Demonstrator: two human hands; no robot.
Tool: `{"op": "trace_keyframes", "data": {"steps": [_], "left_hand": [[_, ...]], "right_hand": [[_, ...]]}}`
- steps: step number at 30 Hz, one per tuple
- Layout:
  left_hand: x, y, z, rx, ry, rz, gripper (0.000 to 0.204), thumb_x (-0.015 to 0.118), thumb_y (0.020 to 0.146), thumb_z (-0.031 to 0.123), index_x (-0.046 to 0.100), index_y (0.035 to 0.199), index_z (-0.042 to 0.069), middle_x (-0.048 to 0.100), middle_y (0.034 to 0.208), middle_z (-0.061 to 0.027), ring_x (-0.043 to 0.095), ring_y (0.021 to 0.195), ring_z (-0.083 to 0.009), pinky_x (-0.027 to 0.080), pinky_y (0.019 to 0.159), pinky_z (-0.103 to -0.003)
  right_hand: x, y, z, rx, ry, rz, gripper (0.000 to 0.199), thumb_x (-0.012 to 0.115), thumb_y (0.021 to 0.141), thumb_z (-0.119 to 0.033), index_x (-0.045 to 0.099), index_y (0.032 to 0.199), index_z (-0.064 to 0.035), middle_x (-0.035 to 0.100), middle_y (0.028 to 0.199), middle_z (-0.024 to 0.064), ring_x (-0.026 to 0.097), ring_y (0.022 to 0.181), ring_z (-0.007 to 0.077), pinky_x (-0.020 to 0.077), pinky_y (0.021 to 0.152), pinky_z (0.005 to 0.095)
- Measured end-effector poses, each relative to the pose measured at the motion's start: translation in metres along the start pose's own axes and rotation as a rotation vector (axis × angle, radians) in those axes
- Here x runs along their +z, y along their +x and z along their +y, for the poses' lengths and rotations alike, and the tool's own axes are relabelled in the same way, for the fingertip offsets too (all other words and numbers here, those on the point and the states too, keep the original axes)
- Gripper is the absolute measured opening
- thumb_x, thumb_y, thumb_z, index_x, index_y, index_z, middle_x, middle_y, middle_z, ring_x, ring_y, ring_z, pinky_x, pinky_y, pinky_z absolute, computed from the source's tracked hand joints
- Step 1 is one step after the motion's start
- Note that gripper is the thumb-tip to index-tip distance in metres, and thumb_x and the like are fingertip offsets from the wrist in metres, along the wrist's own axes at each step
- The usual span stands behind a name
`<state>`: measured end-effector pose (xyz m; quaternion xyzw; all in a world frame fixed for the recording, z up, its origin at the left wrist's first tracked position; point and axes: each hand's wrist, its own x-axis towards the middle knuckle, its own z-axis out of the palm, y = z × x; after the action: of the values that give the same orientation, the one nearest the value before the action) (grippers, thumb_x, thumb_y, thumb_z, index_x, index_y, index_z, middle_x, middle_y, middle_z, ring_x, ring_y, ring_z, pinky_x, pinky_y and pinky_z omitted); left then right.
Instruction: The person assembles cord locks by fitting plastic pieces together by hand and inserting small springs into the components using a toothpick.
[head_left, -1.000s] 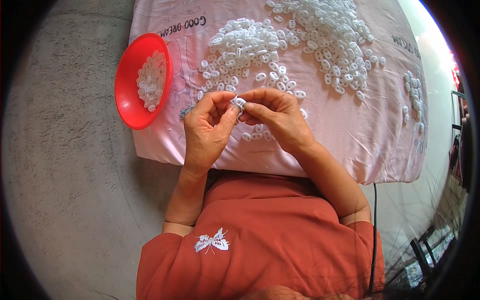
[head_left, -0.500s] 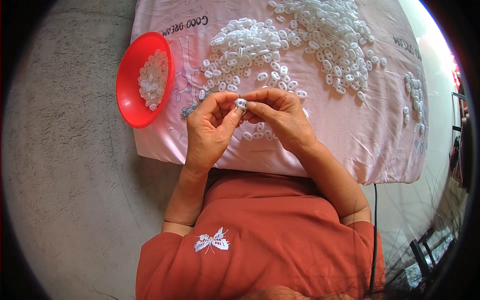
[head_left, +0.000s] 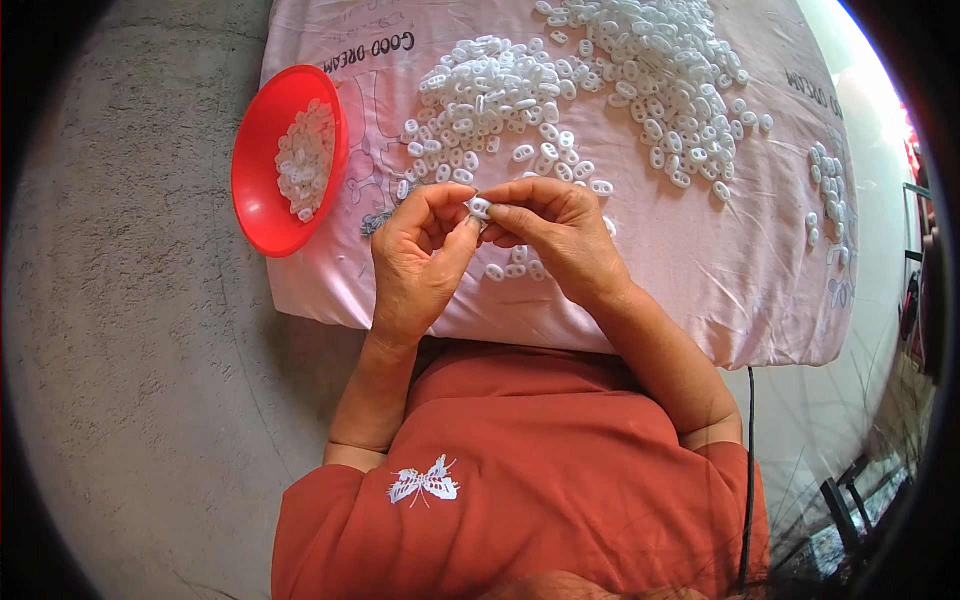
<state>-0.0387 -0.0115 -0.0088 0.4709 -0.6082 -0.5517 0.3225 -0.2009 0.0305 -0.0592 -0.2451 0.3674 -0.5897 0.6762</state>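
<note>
A small white oval piece (head_left: 479, 208) with two holes sits just left of the centre of the frame, pinched between the fingertips of both hands. The left hand (head_left: 415, 262) grips its left side with thumb and fingers; the right hand (head_left: 562, 240) grips its right side the same way, the two hands nearly meeting.

Just below the fingers lie a few loose white pieces (head_left: 515, 270). Left of the left hand is a small grey clump (head_left: 376, 223), too blurred to identify. Above the hands, a white pile (head_left: 485, 85) spreads at upper centre, beside a larger heap (head_left: 668, 85) toward the upper right. A narrow scatter (head_left: 828, 195) lies near the right edge of the worktop (head_left: 690, 290), which is covered in pink printed cloth.

At upper left, a red bowl (head_left: 258, 205) holds whitish pieces (head_left: 306, 165). The person's rust-red shirt (head_left: 560, 450) fills the lower centre, with a black cable (head_left: 750, 450) at its right.
</note>
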Motion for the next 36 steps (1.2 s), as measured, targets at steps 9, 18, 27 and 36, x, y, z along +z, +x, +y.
{"op": "trace_keyframes", "data": {"steps": [9,18,27,36], "left_hand": [[0.0005,-0.0028,0.0020,0.027,0.034,0.009,0.023,0.064,0.091,-0.005,0.064,0.114,-0.002,0.068,0.091,-0.0021,0.065,0.083,-0.0065,0.054,0.075,-0.021],[0.0021,-0.0037,0.0020,0.035,0.053,0.031,0.026,0.064,0.089,-0.007,0.064,0.114,-0.002,0.066,0.091,-0.0004,0.062,0.082,-0.0046,0.051,0.073,-0.020],[0.0022,-0.0044,0.0007,0.043,0.049,0.038,0.028,0.064,0.088,-0.008,0.064,0.115,-0.002,0.065,0.090,-0.0004,0.061,0.081,-0.0043,0.050,0.073,-0.020],[0.0022,-0.0048,-0.0004,0.052,0.042,0.033,0.029,0.064,0.088,-0.008,0.063,0.116,-0.001,0.065,0.090,-0.0005,0.060,0.081,-0.0041,0.050,0.072,-0.020]], "right_hand": [[0.0013,-0.0003,-0.0007,0.007,0.000,0.019,0.021,0.066,0.097,-0.007,0.070,0.116,0.0014,0.074,0.101,0.0086,0.070,0.088,0.0132,0.0589,0.079,0.0276],[0.0005,-0.0006,0.0000,0.002,-0.029,0.039,0.022,0.066,0.097,-0.008,0.071,0.117,0.0012,0.074,0.102,0.0082,0.070,0.088,0.0124,0.0583,0.080,0.0272],[-0.0017,-0.0008,0.0009,0.014,0.020,0.033,0.023,0.066,0.098,-0.012,0.071,0.117,0.0001,0.074,0.102,0.0068,0.069,0.089,0.0118,0.0578,0.082,0.0273],[-0.0004,-0.0006,0.0020,-0.041,-0.059,0.033,0.022,0.066,0.097,-0.008,0.071,0.117,0.0008,0.074,0.101,0.0075,0.070,0.089,0.0122,0.0584,0.081,0.0271]]}}
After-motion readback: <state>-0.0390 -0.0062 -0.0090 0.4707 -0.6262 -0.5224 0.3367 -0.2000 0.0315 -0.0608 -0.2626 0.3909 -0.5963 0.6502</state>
